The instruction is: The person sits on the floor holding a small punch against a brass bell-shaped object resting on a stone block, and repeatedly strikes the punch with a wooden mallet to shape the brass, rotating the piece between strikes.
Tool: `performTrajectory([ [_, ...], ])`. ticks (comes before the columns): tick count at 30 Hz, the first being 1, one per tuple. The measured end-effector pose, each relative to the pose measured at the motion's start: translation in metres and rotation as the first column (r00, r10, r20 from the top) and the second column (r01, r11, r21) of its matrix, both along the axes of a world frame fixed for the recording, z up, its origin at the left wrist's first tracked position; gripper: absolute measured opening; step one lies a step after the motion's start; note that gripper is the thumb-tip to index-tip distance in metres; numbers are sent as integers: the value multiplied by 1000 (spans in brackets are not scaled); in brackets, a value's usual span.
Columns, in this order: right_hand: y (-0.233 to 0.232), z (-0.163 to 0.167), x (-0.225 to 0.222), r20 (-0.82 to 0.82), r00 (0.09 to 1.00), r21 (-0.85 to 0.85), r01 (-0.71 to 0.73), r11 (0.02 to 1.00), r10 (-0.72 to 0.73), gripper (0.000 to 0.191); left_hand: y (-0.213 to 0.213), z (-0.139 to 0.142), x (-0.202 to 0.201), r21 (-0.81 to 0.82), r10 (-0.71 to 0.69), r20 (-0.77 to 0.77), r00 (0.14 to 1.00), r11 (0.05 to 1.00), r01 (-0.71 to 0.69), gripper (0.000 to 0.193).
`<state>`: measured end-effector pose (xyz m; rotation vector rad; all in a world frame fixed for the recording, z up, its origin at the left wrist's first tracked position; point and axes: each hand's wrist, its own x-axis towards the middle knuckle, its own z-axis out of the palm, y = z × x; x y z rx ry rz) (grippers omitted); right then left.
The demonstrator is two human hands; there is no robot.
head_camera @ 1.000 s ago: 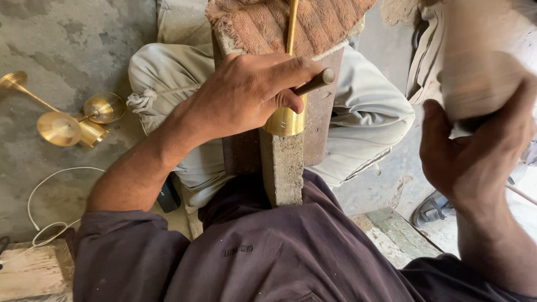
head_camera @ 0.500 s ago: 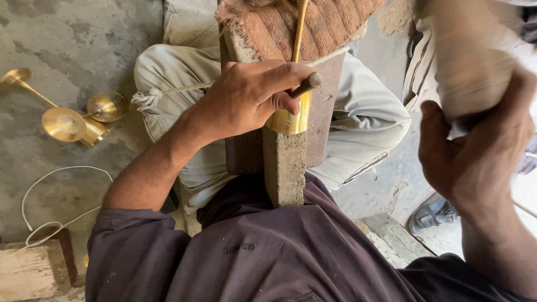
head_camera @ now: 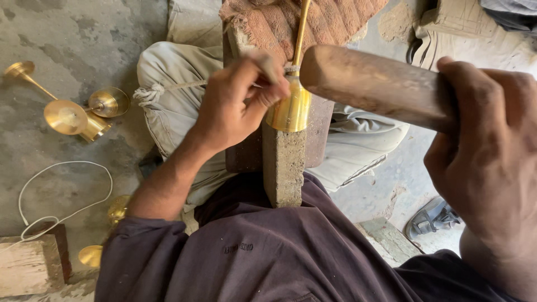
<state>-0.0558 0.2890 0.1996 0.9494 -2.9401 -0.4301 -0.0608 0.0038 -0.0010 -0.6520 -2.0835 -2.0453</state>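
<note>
A brass goblet [head_camera: 292,106] with a long thin stem lies on a wooden block [head_camera: 284,162] held between my knees. My left hand [head_camera: 235,103] pinches a small metal punch [head_camera: 271,66] against the goblet where stem meets cup. My right hand [head_camera: 486,162] grips a thick wooden mallet [head_camera: 372,84], whose head sits right beside the punch and the stem.
Several finished brass goblets [head_camera: 72,114] lie on the concrete floor at the left. A white cord [head_camera: 39,193] loops near a wooden block [head_camera: 31,263] at lower left. Two more brass pieces [head_camera: 92,254] lie by my left elbow. A sandal [head_camera: 433,218] sits at lower right.
The mallet has swung down from upper right to the punch. My left hand has shifted the punch slightly up towards the stem.
</note>
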Motion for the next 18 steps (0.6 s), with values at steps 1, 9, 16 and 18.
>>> performTrajectory([
  [1, 2, 2, 0, 20, 1000, -41, 2, 999, -2, 49, 2, 3, 5, 38, 54, 79, 995, 998, -58, 15],
  [9, 12, -9, -22, 42, 994, -339, -78, 938, 98, 59, 37, 14, 25, 150, 193, 334, 923, 955, -254, 29],
  [16, -1, -7, -47, -138, 985, -26, -110, 994, 105, 49, 50, 17, 34, 37, 288, 284, 915, 950, -311, 27],
  [18, -11, -8, -59, -161, 972, -5, -175, 984, 172, 38, 53, 17, 35, 35, 292, 287, 912, 949, -315, 28],
])
